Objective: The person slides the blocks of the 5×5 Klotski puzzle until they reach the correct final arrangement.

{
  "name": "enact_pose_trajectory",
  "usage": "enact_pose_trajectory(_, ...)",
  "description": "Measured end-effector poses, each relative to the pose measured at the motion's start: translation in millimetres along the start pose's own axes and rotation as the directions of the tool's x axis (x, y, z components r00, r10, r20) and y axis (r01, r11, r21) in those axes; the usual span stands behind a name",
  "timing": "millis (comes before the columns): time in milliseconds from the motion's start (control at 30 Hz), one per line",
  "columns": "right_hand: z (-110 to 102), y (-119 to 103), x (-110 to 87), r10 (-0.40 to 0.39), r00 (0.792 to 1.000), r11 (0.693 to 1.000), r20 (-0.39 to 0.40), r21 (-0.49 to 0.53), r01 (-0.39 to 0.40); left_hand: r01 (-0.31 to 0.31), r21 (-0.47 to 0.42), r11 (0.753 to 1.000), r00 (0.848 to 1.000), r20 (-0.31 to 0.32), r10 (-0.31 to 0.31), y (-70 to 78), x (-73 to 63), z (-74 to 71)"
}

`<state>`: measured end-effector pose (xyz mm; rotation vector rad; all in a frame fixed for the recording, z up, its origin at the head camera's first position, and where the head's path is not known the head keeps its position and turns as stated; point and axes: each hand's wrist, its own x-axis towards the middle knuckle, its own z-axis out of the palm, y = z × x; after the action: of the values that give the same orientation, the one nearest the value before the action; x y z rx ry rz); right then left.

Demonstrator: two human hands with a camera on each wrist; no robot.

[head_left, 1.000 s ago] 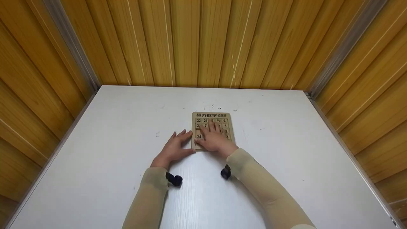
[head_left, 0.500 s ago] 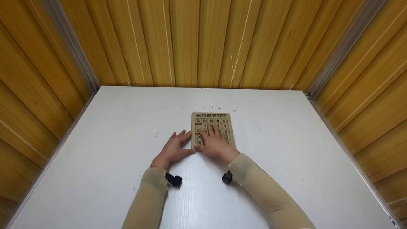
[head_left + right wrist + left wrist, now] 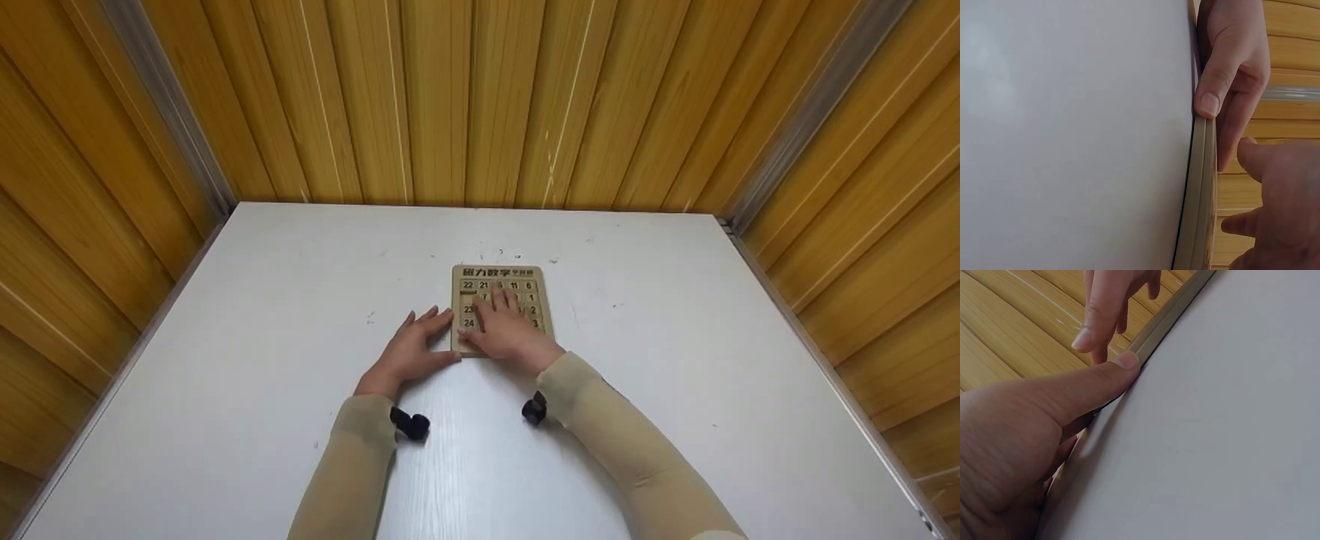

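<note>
A wooden number slide puzzle [image 3: 499, 273] lies flat on the table, with Chinese lettering along its far edge. My left hand [image 3: 409, 349] holds its near left corner, the fingers along the left side and the thumb [image 3: 1123, 363] against the near edge. Over the numbered tiles spreads my right hand [image 3: 508, 330], its fingers extended and hiding the middle tiles. A gap [image 3: 468, 298] shows in the left column, below tile 22 [image 3: 468, 285] and above tile 23 [image 3: 469, 310]. Which tile the right fingertips touch I cannot tell.
The white table [image 3: 300, 285] extends around the puzzle on every side. Yellow wood-patterned panels [image 3: 450, 97] rise behind it and at both sides, with metal posts in the corners. Black wrist cameras [image 3: 411, 424] sit at both sleeve cuffs.
The left-column tile above the gap has slid toward me, so the gap now lies in the second row. My right hand drew back, then moved forward again. My left hand stays put.
</note>
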<state>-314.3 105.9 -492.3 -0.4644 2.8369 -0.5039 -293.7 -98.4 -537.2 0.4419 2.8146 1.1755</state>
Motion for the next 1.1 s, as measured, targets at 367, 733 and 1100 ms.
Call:
enact_pose_trajectory(367,-3.4,5.4,29.8,0.042,0.999,0.999,-0.024,-0.015,-0.043,0.011,0.004,1.000,1.000,0.017,-0.011,0.0,1.5,-1.0)
enact_pose_trajectory(733,-1.6,1.7,20.9,0.027,1.000,0.997,-0.010,-0.071,-0.028,0.009,0.027,1.000,1.000,0.021,-0.010,0.6,1.7,-2.0)
enact_pose_trajectory(1100,5.0,0.0,10.4,0.009,1.000,0.993,-0.028,-0.115,-0.012,-0.018,0.025,1.000,1.000,0.018,0.017,0.0,1.6,-1.2)
